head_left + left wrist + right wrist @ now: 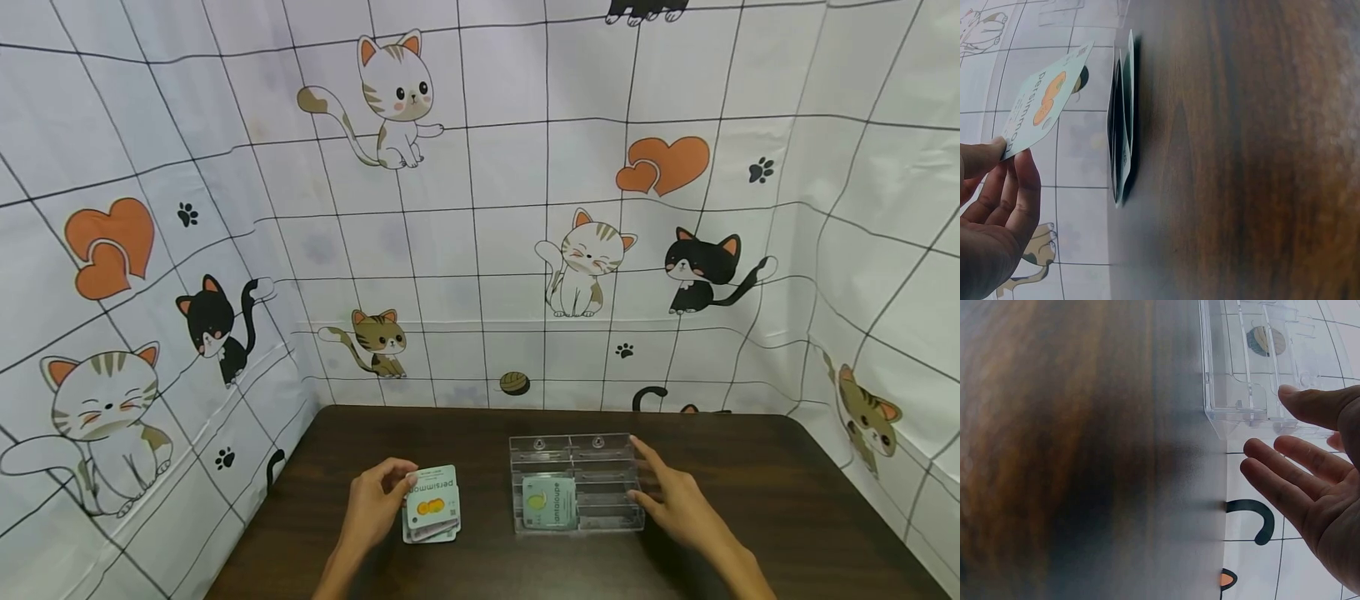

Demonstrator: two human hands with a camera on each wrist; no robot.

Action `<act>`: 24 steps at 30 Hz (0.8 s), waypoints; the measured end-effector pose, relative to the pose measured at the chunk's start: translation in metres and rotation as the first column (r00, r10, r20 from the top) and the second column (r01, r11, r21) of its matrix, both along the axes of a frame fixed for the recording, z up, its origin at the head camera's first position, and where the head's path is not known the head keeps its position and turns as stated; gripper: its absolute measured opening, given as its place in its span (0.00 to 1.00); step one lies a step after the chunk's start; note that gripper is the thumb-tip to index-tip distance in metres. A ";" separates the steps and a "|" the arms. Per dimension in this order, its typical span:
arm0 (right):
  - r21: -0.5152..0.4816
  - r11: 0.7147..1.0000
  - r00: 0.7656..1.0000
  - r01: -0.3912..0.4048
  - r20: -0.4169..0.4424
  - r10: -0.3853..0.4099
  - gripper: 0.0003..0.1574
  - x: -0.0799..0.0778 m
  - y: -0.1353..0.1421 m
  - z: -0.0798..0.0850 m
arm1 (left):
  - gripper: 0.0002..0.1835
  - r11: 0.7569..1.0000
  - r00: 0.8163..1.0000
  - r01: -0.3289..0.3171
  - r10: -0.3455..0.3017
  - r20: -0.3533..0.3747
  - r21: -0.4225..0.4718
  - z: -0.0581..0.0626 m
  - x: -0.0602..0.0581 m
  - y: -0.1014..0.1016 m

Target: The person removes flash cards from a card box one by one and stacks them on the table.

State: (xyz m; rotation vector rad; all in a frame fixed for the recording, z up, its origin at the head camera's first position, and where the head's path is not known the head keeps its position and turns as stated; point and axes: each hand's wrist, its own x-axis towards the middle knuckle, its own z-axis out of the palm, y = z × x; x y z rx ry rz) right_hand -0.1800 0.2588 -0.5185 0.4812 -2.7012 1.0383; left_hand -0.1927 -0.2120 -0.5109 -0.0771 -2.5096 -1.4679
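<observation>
A persimmon card (1047,103) is pinched by its corner between the thumb and fingers of my left hand (372,504). In the left wrist view it is tilted and lifted above a small stack of cards (1121,125) lying on the table. A clear plastic rack (611,500) with stepped compartments stands to the right. One cantaloupe card (549,502) sits in its left column, near the front. My right hand (675,500) is at the rack's right side, fingers extended, with the index fingertip by the back corner and the thumb lower along the edge.
All of this stands on a dark brown wooden table (480,575) with rounded far corners. A white grid-lined curtain (487,183) printed with cats and hearts closes off the back and both sides.
</observation>
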 end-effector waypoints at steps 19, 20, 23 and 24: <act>0.003 1.000 1.000 0.000 -0.020 0.000 0.57 -0.002 0.000 0.001 | 0.06 1.000 1.000 0.006 -0.006 -0.022 0.001 -0.001 -0.005 -0.001; 0.003 1.000 1.000 0.000 -0.020 0.000 0.57 -0.002 0.000 0.001 | 0.06 1.000 1.000 0.008 -0.008 -0.021 0.001 -0.001 -0.005 -0.001; 0.008 1.000 1.000 -0.002 -0.017 0.003 0.57 -0.001 0.000 0.001 | 0.06 1.000 1.000 0.012 -0.011 -0.015 0.004 -0.002 -0.004 0.000; 0.009 1.000 1.000 -0.004 -0.018 0.004 0.57 0.000 0.000 0.001 | 0.06 1.000 1.000 0.013 -0.013 -0.012 0.007 -0.002 -0.003 0.000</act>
